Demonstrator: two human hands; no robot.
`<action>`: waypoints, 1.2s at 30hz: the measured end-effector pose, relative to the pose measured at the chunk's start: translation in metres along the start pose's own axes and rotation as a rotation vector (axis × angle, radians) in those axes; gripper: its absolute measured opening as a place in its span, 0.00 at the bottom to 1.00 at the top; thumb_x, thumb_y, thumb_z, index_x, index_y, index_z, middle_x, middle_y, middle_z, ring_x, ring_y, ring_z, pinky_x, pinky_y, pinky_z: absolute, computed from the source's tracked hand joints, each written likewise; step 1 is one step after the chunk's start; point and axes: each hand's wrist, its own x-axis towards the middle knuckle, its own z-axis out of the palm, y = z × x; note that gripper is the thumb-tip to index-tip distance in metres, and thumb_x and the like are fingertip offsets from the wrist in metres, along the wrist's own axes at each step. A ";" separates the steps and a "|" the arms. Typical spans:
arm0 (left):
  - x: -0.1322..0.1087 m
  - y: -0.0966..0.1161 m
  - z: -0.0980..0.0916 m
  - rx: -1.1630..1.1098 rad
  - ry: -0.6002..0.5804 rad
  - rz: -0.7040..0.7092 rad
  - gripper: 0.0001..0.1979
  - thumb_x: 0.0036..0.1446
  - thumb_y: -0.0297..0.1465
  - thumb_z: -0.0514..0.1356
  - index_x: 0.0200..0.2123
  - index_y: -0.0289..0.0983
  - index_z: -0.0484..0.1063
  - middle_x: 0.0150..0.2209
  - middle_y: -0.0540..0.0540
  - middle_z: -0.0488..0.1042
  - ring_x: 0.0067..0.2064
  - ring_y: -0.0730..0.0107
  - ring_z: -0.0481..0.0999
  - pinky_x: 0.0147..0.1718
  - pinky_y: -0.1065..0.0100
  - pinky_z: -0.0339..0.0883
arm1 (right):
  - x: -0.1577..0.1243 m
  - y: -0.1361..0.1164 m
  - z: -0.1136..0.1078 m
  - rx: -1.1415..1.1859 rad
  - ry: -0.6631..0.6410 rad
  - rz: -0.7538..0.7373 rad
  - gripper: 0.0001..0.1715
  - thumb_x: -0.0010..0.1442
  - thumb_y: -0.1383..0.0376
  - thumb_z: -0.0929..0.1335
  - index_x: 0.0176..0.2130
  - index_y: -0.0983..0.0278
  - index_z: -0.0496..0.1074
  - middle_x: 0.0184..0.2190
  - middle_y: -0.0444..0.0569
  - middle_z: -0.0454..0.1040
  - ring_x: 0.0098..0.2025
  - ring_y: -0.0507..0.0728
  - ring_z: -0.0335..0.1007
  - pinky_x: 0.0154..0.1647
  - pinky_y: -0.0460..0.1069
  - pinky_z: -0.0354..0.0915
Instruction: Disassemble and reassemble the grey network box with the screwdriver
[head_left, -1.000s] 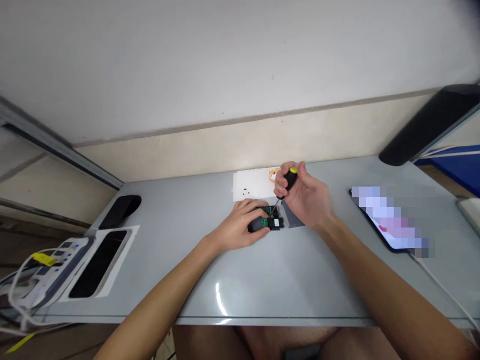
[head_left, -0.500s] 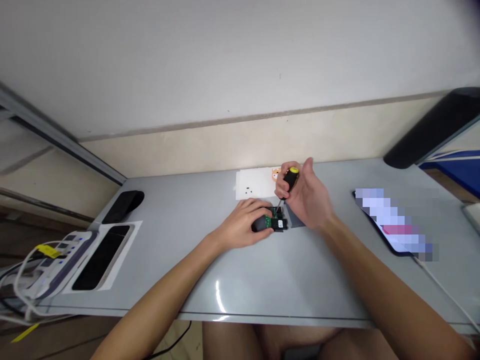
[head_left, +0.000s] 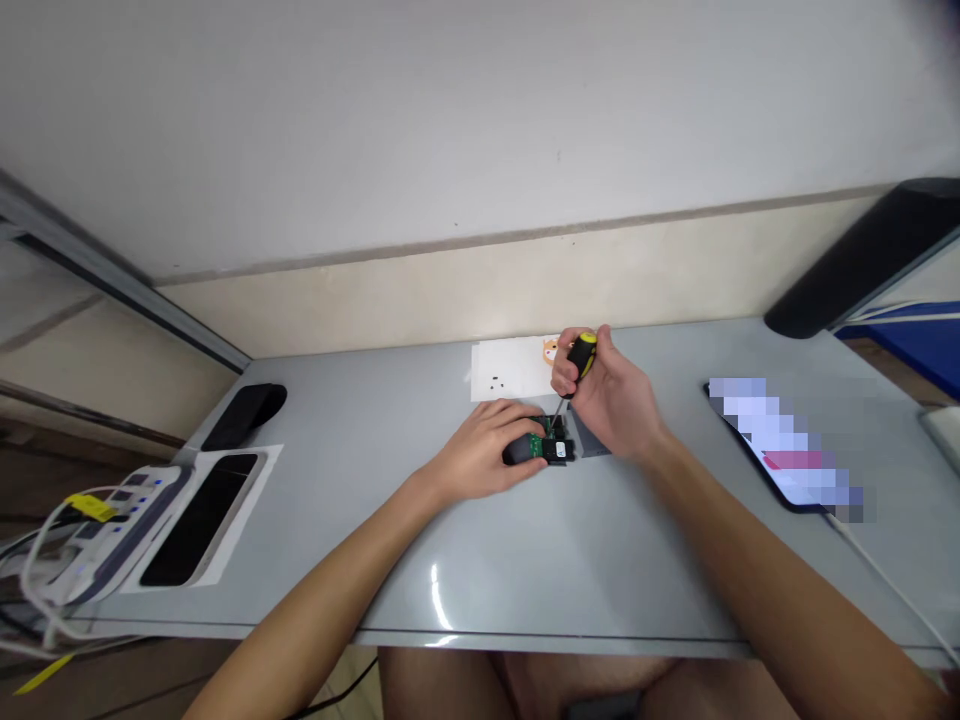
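Observation:
A small black device with an exposed green circuit board (head_left: 546, 446) lies on the grey table (head_left: 525, 540) in the middle. My left hand (head_left: 484, 450) is closed over its left end and holds it down. My right hand (head_left: 607, 395) grips a screwdriver with a black and yellow handle (head_left: 581, 356). The tool is tilted, its thin tip pointing down onto the board. A grey flat piece (head_left: 589, 440) lies just right of the device, partly under my right hand.
A white sheet (head_left: 510, 368) with small dark specks and an orange sticker lies behind the device. A phone with a lit screen (head_left: 787, 450) and cable lies right. At left are a black case (head_left: 244, 412), a dark phone on paper (head_left: 196, 518) and a power strip (head_left: 97, 535).
My right hand's fingers, spread half a second ago, have closed round the screwdriver handle again. The left hand and device stayed put.

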 end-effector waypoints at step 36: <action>0.000 -0.002 0.000 0.020 -0.001 -0.009 0.14 0.68 0.41 0.63 0.52 0.42 0.72 0.57 0.43 0.79 0.58 0.54 0.77 0.57 0.52 0.70 | -0.003 0.003 0.007 -0.040 0.029 -0.048 0.32 0.64 0.34 0.64 0.31 0.57 0.68 0.24 0.41 0.53 0.24 0.53 0.50 0.29 0.50 0.61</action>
